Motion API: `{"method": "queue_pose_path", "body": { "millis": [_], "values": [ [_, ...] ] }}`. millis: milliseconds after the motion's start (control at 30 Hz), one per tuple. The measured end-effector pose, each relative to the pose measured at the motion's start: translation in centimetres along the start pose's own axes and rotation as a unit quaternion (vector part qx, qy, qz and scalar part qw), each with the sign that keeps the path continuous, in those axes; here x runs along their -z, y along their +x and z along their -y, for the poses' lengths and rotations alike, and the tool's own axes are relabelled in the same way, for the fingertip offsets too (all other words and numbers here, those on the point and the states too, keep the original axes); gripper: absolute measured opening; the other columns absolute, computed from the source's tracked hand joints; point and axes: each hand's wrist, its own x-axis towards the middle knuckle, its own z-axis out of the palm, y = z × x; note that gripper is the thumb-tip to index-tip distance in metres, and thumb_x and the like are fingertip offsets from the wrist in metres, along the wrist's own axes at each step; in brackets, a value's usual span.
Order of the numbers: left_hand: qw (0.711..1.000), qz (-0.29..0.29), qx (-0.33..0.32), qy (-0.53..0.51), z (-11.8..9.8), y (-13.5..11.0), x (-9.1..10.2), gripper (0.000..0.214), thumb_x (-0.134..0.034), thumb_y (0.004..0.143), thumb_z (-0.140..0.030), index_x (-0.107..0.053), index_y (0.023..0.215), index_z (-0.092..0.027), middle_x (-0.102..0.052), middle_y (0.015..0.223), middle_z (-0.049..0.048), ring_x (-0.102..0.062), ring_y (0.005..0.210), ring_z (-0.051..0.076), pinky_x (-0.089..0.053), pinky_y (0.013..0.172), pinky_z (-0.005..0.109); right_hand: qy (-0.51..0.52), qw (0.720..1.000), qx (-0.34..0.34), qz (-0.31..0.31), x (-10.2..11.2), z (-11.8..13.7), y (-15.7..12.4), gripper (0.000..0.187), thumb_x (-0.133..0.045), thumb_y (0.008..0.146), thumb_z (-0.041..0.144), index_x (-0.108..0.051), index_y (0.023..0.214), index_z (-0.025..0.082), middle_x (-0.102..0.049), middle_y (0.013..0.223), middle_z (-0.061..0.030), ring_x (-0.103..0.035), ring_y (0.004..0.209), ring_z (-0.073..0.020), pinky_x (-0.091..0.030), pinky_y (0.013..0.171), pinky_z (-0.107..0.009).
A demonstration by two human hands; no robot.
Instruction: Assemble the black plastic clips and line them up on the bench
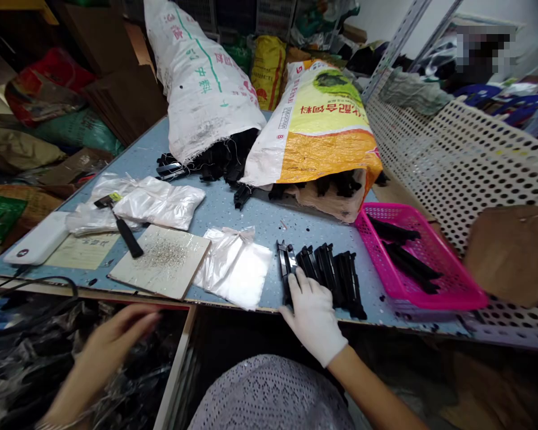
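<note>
My right hand (312, 313), in a white glove, lies flat with fingers stretched on a row of black plastic clips (336, 276) lined up near the front edge of the blue table (233, 209). My bare left hand (112, 343) hangs over a bin of bagged black parts (49, 370) below the table's front left. Its fingers are stretched out, slightly blurred, and hold nothing. A clear plastic bag (234, 267) lies flat between the two hands.
A pink basket (424, 295) with black parts stands at the right. Two woven sacks (201, 77) (316, 125) spill black clips at the back. A hammer (121, 224), a white board (161, 261), more clear bags (155, 200) and a white perforated crate (475, 161) surround them.
</note>
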Motion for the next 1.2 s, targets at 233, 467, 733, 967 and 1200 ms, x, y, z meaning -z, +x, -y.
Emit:
{"method": "queue_pose_path", "body": {
  "millis": [233, 467, 733, 967, 1200],
  "values": [
    [0.967, 0.06, -0.225, 0.107, -6.5, 5.0, -18.1, 0.012, -0.059, 0.086, -0.026, -0.065, 0.08, -0.018, -0.062, 0.092, 0.0095, -0.06, 0.087, 0.024, -0.049, 0.081, 0.038, 0.037, 0.995, -0.089, -0.003, -1.1, 1.7, 3.1, 0.07, -0.058, 0.084, 0.027, -0.033, 0.147, 0.009, -0.035, 0.152, -0.023, -0.053, 0.111, -0.0319, -0.047, 0.084, -0.038],
    [0.975, 0.094, -0.192, 0.059, -4.0, 7.7, -16.8, 0.018, -0.06, 0.085, -0.029, -0.065, 0.071, -0.019, -0.064, 0.075, 0.0024, -0.063, 0.073, 0.018, -0.049, 0.069, 0.029, 0.179, 0.974, -0.122, 0.06, 1.5, -0.9, 5.8, 0.048, -0.057, 0.084, 0.024, -0.053, 0.131, 0.011, -0.067, 0.104, -0.0157, -0.061, 0.097, -0.0305, -0.048, 0.083, -0.04],
    [0.975, 0.059, -0.211, 0.02, -3.1, 6.8, -17.4, 0.013, -0.051, 0.089, -0.02, -0.063, 0.093, -0.02, -0.071, 0.085, 0.0021, -0.068, 0.078, 0.017, -0.054, 0.073, 0.029, 0.785, 0.561, -0.122, 0.233, 2.5, -2.0, -0.5, 0.038, -0.055, 0.089, 0.047, -0.069, 0.095, 0.012, -0.067, 0.087, -0.0088, -0.062, 0.069, -0.0142, -0.049, 0.058, -0.022],
    [0.94, 0.03, -0.333, 0.071, -2.9, 6.7, -15.2, 0.037, -0.045, 0.093, -0.014, -0.062, 0.126, -0.021, -0.062, 0.13, 0.011, -0.06, 0.119, 0.023, -0.049, 0.104, 0.042, 0.866, 0.321, -0.266, 0.274, -1.7, 0.4, -1.5, 0.04, -0.063, 0.086, 0.048, -0.063, 0.097, 0.01, -0.066, 0.07, -0.0076, -0.058, 0.048, -0.0077, -0.045, 0.045, -0.013],
    [0.833, 0.126, -0.525, 0.119, -5.6, 1.7, -15.6, 0.066, -0.04, 0.091, 0.0, -0.031, 0.152, -0.024, -0.058, 0.135, 0.0134, -0.06, 0.114, 0.022, -0.056, 0.095, 0.041, 0.87, 0.266, -0.246, 0.336, -3.5, 0.9, 1.1, 0.042, -0.055, 0.088, 0.054, -0.062, 0.088, 0.013, -0.062, 0.067, -0.0017, -0.042, 0.04, -0.004, -0.031, 0.032, -0.012]
  ]
}}
